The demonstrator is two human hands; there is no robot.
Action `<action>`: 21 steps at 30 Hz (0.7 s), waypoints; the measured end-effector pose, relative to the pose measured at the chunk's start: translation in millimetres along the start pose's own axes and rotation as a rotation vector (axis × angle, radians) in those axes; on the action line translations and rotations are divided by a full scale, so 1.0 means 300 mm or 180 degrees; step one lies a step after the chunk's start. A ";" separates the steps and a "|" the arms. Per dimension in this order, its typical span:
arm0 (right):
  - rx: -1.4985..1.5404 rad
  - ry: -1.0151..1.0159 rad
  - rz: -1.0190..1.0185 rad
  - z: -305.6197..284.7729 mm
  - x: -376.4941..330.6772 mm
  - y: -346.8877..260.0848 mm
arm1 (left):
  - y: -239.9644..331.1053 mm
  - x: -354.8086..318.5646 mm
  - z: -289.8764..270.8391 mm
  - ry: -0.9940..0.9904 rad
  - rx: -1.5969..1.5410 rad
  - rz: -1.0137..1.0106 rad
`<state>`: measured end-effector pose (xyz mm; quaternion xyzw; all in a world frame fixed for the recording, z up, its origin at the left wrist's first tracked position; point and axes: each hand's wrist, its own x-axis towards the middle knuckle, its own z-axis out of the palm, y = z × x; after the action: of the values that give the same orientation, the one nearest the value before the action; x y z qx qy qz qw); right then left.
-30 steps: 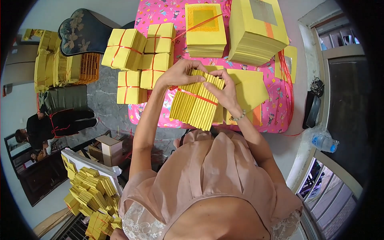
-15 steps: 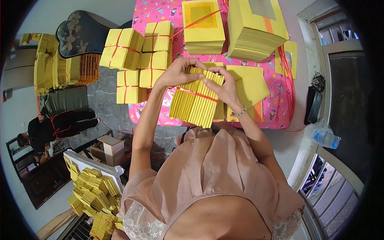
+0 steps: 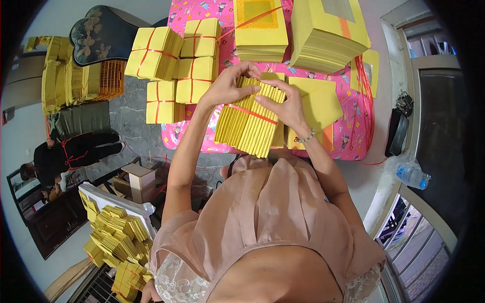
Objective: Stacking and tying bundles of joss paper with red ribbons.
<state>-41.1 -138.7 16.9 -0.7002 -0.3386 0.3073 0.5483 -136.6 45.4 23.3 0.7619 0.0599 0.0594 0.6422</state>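
Both hands rest on top of a thick bundle of folded yellow papers that lies on the pink patterned cloth just in front of the person's chest. The left hand presses its palm and curled fingers on the bundle's far left corner, while the right hand lies flat across the far right part, fingers spread over the sheets; neither hand closes around the bundle. A thin red string crosses the bundle between the wrists, and whether any finger pinches it cannot be made out. The fingertips of the two hands nearly meet, and the bundle's far edge is hidden beneath them. A beaded bracelet sits on the right wrist. Beside the right hand lie loose yellow sheets, partly covered by it. Farther off stand two tall stacks of yellow paper, their tops cut off by the picture's edge. To the left, tied yellow bundles with red string sit in a cluster, overhanging the cloth's edge. The floor below is grey stone. At the lower left a white tray holds a heap of small yellow folded pieces. A plastic bottle lies by a window frame on the right, blurred by the lens.
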 end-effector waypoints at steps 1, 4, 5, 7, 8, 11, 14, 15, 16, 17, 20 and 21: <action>-0.0012 0.0074 -0.0134 0.003 0.003 0.006 | -0.001 0.001 0.000 -0.0024 0.0009 0.0031; -0.0008 0.0061 -0.0189 -0.004 0.015 0.014 | 0.006 0.012 -0.002 -0.0047 0.0095 0.0096; 0.0004 -0.0023 -0.0117 -0.008 0.018 0.014 | 0.012 0.010 -0.002 -0.0048 0.0094 0.0092; 0.0095 -0.0084 -0.0128 -0.014 0.024 0.011 | 0.028 0.009 -0.002 -0.0036 -0.0057 -0.0114; 0.0185 -0.0155 -0.0142 -0.015 0.023 0.009 | 0.025 0.002 0.000 -0.0045 -0.0057 -0.0111; 0.0324 0.0233 -0.0371 0.006 0.001 0.015 | 0.028 -0.037 0.002 0.0257 0.0321 -0.0020; 0.0434 0.0474 -0.0321 -0.010 -0.027 0.055 | 0.091 -0.114 0.046 0.1128 0.1378 0.0504; 0.0427 0.0500 -0.0315 -0.021 -0.035 0.058 | 0.158 -0.154 0.071 0.1226 0.1645 0.0379; 0.0232 0.0479 -0.0296 -0.027 -0.043 0.055 | 0.208 -0.204 0.098 0.1335 0.1918 0.0246; 0.0039 0.0448 -0.0279 -0.030 -0.049 0.055 | 0.229 -0.256 0.126 0.1334 0.1917 0.0246; 0.0115 0.0386 -0.0113 -0.028 -0.053 0.076 | 0.253 -0.385 0.198 0.1151 0.1964 0.0165; 0.0118 0.0375 -0.0108 -0.024 -0.053 0.075 | 0.249 -0.419 0.216 0.0912 0.2232 0.0106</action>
<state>-41.6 -159.5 -2.6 -0.7009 -0.3118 0.2624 0.5853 -248.6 -51.1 84.2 0.9202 0.1534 0.1517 0.3266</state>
